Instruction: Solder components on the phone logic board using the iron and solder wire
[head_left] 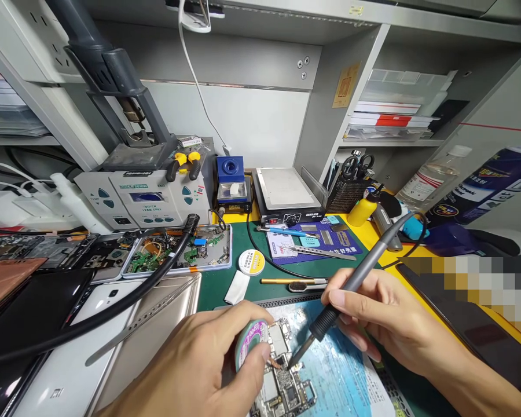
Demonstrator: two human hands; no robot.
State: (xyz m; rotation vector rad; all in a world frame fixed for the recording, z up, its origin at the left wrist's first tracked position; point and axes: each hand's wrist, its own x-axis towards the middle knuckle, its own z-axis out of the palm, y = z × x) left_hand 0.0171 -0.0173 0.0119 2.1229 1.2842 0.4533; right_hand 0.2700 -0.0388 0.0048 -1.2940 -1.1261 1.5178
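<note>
My right hand (373, 315) grips a grey soldering iron (356, 278) like a pen, its tip touching a bare phone circuit board (284, 385) that lies on a blue sheet (338, 370). My left hand (200, 365) is closed on a small round spool of desoldering braid (250, 339), with the copper braid end pressed onto the board right at the iron's tip. The iron's black cable runs back to the right.
A hot-air rework station (143, 197), a tray of green board parts (178, 252), a small blue soldering station (232, 185) and a heating plate (286, 194) stand behind. Phones and back covers (91, 330) lie left; tweezers (316, 252), a flux tin (251, 261) and bottles sit on the green mat.
</note>
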